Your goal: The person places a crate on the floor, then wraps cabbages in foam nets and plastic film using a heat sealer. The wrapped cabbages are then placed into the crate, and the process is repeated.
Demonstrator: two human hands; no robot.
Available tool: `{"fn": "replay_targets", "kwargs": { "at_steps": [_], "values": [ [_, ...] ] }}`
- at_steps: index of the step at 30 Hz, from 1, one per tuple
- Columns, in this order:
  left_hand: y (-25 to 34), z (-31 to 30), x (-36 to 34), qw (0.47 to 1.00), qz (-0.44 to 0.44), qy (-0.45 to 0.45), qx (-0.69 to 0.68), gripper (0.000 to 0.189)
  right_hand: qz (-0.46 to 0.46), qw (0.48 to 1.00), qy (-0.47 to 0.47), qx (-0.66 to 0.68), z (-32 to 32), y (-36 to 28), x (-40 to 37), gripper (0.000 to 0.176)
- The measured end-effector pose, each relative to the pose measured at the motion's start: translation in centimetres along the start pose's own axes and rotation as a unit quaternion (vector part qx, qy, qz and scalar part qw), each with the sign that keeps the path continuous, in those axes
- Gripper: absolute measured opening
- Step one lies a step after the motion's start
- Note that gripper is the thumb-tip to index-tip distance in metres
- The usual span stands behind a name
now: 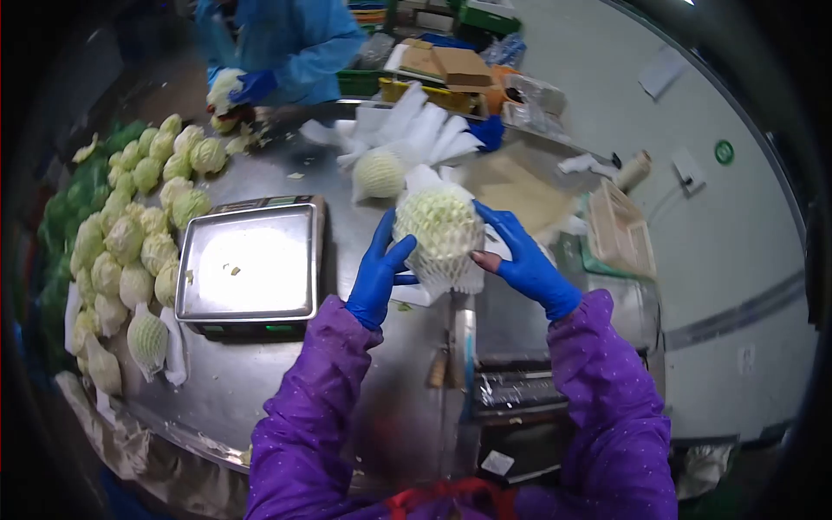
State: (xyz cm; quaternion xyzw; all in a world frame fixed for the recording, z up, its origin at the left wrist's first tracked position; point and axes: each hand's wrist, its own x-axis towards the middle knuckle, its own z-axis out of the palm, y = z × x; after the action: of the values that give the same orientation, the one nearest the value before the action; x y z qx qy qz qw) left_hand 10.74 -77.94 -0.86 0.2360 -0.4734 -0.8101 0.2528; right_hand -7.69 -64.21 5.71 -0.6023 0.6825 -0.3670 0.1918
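Between my two blue-gloved hands is a pale green cabbage (440,227) partly covered by a white foam net. My left hand (380,270) holds its left side, fingers along the net. On the right side, my right hand (527,260) grips it; the thumb shows bare through the glove. Behind it, another netted cabbage (379,175) rests beside a pile of white foam nets (407,126). A scale with a steel tray (249,260) stands to the left of my left hand, with small leaf scraps on it.
Many cabbages (124,238) are heaped at the left of the steel table (381,394). Across it, a co-worker in blue (290,48) holds a cabbage. A cream basket (617,227) stands at the right; a roll of film (520,390) lies near the front.
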Motion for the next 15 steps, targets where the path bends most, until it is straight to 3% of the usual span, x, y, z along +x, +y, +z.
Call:
{"fn": "replay_targets", "kwargs": {
  "at_steps": [1,4,9,14,15],
  "values": [
    [0.6,2.1,-0.9,0.999,-0.006,-0.035,0.026,0.071,-0.021,0.999,0.028,-0.015,-1.5,-0.7,-2.7,0.068],
    [-0.5,8.6,-2.7,0.991,-0.030,-0.112,0.072,0.074,0.055,0.973,0.095,0.201,-4.0,0.3,-10.0,0.069],
    [-6.0,17.3,-5.5,0.975,-0.063,-0.164,0.139,0.076,0.096,0.956,0.115,0.252,-8.2,2.7,-20.2,0.075],
    [-10.9,19.6,-5.2,0.970,-0.073,-0.162,0.168,0.081,0.069,0.932,0.134,0.330,-8.2,9.0,-24.8,0.069],
    [-9.1,20.3,-6.8,0.972,-0.110,-0.131,0.163,0.080,0.064,0.935,0.135,0.322,-8.3,9.3,-25.3,0.069]
  ]
}}
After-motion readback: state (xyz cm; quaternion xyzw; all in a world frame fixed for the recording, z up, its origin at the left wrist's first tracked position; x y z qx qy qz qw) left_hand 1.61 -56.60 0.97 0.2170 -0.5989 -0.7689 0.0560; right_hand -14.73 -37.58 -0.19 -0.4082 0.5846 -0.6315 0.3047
